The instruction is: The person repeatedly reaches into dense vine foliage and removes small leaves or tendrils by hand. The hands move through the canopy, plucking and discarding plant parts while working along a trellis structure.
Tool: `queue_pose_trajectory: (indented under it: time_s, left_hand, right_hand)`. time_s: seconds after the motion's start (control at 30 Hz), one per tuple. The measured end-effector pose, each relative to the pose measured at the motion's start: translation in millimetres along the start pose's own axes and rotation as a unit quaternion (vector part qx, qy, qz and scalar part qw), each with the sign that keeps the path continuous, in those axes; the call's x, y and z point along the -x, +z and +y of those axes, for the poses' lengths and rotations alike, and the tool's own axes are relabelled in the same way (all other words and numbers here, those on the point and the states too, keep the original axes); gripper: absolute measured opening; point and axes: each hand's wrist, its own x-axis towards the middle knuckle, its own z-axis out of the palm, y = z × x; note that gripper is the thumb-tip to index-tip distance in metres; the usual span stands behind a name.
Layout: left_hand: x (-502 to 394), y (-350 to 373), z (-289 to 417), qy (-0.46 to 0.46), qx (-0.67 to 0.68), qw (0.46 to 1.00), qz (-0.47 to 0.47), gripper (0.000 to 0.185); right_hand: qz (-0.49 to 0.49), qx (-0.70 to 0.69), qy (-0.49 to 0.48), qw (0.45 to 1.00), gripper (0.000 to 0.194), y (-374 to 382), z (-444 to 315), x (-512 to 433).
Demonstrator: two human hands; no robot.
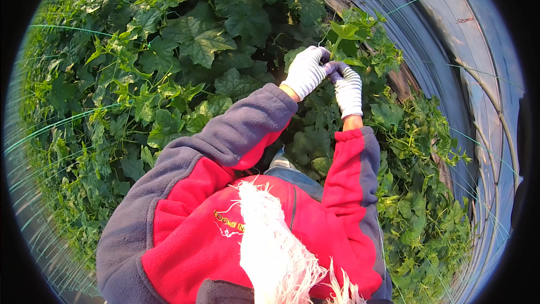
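Note:
Both my hands wear white-and-grey striped gloves with darker fingertips and meet at a green vine stem. My left hand comes from the left, its fingertips closed at the stem's lower part. My right hand is just right of it, its fingers bent and touching the left fingertips. What lies between the fingertips is hidden, so I cannot tell which hand grips the stem. Bright green young leaves stand just above my hands. A thin pale string runs beside the stem near my left fingertips.
Dense leafy vines surround me on the left, front and right. Green strings stretch across the left side. At the right curves a plastic film wall with thin poles. White fringed cloth hangs over my red and grey jacket.

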Motion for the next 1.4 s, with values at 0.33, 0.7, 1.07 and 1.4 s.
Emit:
queue_pose_trajectory:
  time_s: [0.33, 0.7, 1.07, 1.4]
  left_hand:
    - [-1.5, 3.1, -19.7, -0.158, 0.162, 0.974, 0.0, 0.013]
    - [32.7, 23.0, -47.8, -0.209, 0.214, 0.951, -0.082, 0.011]
    - [78.4, 36.8, -200.4, -0.413, 0.255, 0.868, 0.105, 0.031]
    - [9.6, -36.1, -200.2, -0.226, 0.011, 0.967, 0.12, 0.024]
  right_hand:
    - [0.096, 0.434, -0.212, 0.87, 0.019, 15.3, 6.5, 10.5]
    - [0.256, 0.102, -0.135, 0.952, 0.038, 2.4, -27.4, -24.3]
    - [-0.197, -0.488, -0.067, 0.848, 0.038, 0.9, -8.0, -37.3]
    - [0.053, -0.32, 0.015, 0.946, 0.019, -135.3, 80.8, 58.7]
